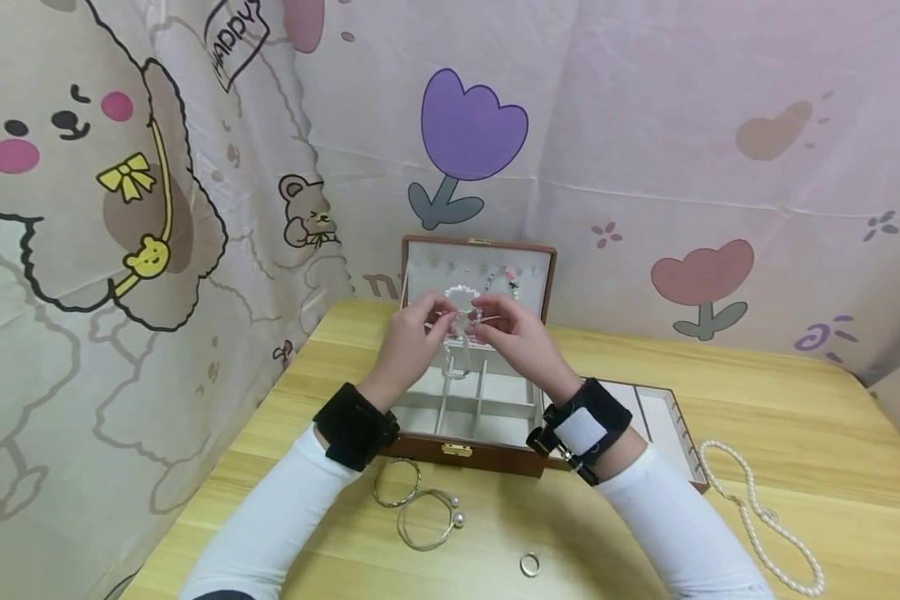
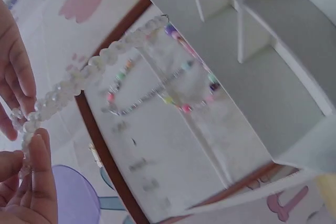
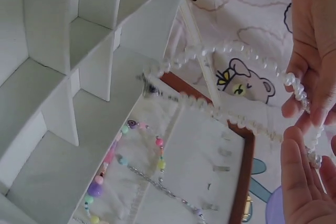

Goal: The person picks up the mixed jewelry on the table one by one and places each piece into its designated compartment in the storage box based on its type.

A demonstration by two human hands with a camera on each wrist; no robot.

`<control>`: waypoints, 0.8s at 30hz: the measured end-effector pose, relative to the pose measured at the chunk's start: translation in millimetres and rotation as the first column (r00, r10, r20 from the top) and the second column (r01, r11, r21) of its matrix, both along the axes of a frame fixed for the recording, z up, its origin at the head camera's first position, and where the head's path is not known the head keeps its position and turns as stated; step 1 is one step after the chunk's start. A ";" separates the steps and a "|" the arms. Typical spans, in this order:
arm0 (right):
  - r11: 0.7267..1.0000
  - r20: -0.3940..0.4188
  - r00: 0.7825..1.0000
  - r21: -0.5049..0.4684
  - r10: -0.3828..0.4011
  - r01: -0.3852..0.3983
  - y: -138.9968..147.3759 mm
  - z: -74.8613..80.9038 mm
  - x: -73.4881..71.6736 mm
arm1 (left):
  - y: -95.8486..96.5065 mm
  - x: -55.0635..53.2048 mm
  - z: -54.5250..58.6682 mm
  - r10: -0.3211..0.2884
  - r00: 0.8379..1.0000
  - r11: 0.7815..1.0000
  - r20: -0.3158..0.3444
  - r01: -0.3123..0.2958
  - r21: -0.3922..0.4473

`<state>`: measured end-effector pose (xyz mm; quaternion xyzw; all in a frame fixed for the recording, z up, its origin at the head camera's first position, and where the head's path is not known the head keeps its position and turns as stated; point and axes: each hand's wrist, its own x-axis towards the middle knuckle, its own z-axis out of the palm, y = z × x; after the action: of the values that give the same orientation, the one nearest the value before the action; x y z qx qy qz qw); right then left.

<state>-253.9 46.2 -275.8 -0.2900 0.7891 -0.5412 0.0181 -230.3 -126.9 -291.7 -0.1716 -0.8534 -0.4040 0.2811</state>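
A strand of white pearly beads hangs in a loop from both hands above the open jewelry box. Thumb and fingers of my left hand pinch it on one side. My right hand pinches it close by, with a small gap between the two hands. In the right wrist view the beads droop toward the box's dividers, and the fingers partly cover the strand's upper end. Behind, colorful beaded strands hang against the raised lid, which carries a row of small hooks.
On the table in front of the box lie a gold bangle, a bangle with pearl ends and a ring. Right of the box is a shallow tray, partly behind my right forearm. A pearl necklace lies farther right.
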 end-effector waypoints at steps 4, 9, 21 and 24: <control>1.000 0.023 1.000 0.007 -0.009 0.009 -6.8 -0.4 -7.6 | -5.3 -7.9 0.6 0.032 0.999 0.999 0.039 -0.031 -0.013; 0.998 0.040 0.998 0.052 -0.043 0.041 -15.7 4.0 -13.9 | -8.8 -17.8 2.6 0.044 0.998 0.998 0.045 -0.042 -0.040; 0.996 0.032 0.998 0.072 -0.050 0.047 -33.1 10.3 -32.0 | -12.6 -34.6 18.6 0.091 0.957 0.994 0.275 -0.069 -0.088; 0.994 0.032 0.997 0.088 -0.064 0.061 -36.7 10.3 -36.8 | -13.9 -40.3 20.9 0.087 0.937 0.994 0.338 -0.060 -0.090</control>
<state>-290.7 9.5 -265.5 -0.2546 0.8202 -0.5115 0.0277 -270.6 -140.8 -270.8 -0.0779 -0.9102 -0.3831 0.1370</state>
